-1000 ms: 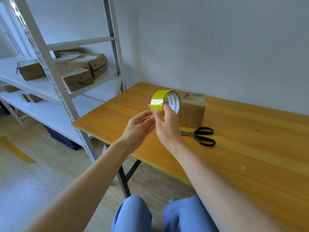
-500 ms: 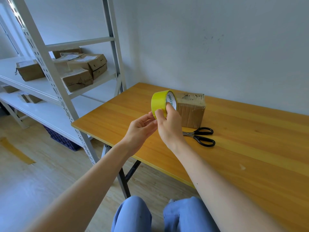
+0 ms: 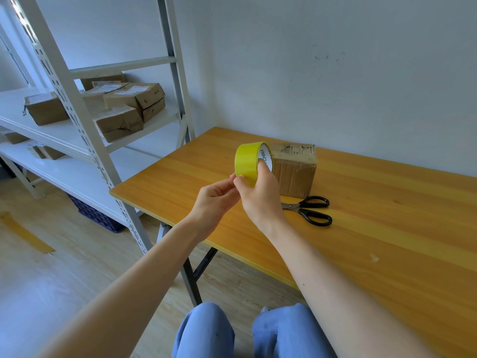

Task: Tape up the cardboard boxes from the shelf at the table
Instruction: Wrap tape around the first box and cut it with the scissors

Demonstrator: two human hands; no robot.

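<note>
My right hand [image 3: 260,197] grips a roll of yellow tape [image 3: 247,161] above the wooden table [image 3: 387,241], one finger through its core. My left hand [image 3: 214,200] is curled at the roll's lower left edge, fingertips pinching at the tape surface. Just behind the roll, a small brown cardboard box [image 3: 296,171] stands on the table with worn top flaps. Several more cardboard boxes [image 3: 134,99] lie on the white metal shelf [image 3: 77,135] to the left.
Black-handled scissors [image 3: 309,210] lie on the table right of my hands, in front of the box. The shelf's upright post [image 3: 77,120] stands close to the table's left corner. A grey wall runs behind the table. My knees in blue trousers show at the bottom.
The roll has turned so its yellow outer face points more toward me and less of the white core label shows. My left fingers closed in on its lower edge.
</note>
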